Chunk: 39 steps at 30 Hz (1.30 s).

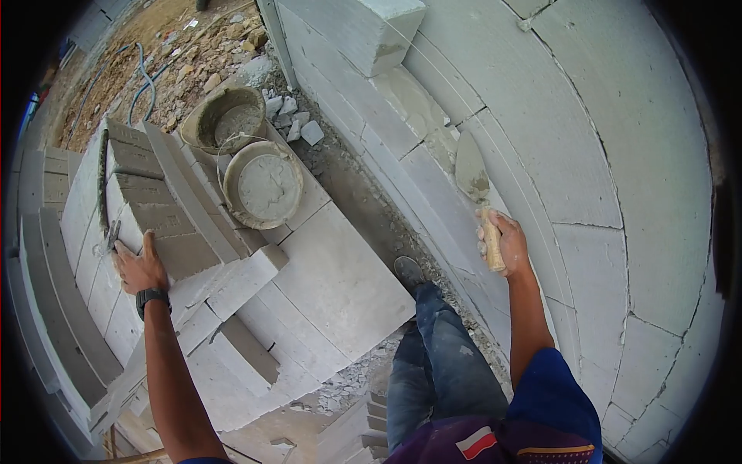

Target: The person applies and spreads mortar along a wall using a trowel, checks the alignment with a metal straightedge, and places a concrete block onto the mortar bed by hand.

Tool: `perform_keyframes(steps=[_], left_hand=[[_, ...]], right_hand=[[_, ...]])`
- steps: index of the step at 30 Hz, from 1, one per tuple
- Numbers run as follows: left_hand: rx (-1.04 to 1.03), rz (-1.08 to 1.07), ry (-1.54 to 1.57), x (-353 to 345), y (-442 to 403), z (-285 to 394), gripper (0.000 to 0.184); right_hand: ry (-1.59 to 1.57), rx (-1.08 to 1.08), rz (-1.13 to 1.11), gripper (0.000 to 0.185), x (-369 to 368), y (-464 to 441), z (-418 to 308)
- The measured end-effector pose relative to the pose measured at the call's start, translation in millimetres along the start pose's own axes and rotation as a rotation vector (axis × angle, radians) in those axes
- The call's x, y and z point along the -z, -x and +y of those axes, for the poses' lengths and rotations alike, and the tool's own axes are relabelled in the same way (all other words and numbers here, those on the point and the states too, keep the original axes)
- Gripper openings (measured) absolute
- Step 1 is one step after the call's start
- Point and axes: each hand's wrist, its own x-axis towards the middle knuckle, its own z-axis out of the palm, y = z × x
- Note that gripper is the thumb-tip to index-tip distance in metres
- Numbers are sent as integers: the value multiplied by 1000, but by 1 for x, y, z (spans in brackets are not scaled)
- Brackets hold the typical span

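Note:
My right hand (512,246) is wrapped around the pale wooden handle of a trowel (471,172). Its pointed blade, smeared with grey mortar, is over the ledge beside the block wall. On the left, my left hand (141,267), wearing a dark wristwatch, lies against the stacked grey blocks (158,220) with thumb and fingers apart. Its fingertips are close to the grey end of a long, thin dark tool (103,182) on the stack; whether they touch is unclear. Between my hands, a round bucket (270,189) of pale wet mix stands on large white blocks (340,271).
A second bucket (232,120) stands behind the first. A taut string (440,68) runs along the wall (572,124), near a raised block (379,35). Broken block pieces (297,124) lie in the narrow gap by my shoe (410,271). A blue hose (147,77) crosses the rubble.

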Motion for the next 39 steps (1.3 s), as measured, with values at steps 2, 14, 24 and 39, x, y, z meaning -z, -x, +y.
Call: perform_keyframes(steps=[2, 14, 24, 39], left_hand=[[-6, -7, 6, 1, 2, 3, 96], [-63, 38, 61, 0, 4, -1, 96], [-118, 41, 158, 0, 6, -1, 97], [-112, 50, 99, -1, 7, -3, 92]], right_hand=[[63, 78, 39, 29, -10, 15, 25], [1239, 329, -486, 46, -241, -92, 142], [1478, 301, -508, 32, -468, -245, 221], [317, -91, -693, 38, -283, -176, 178]])
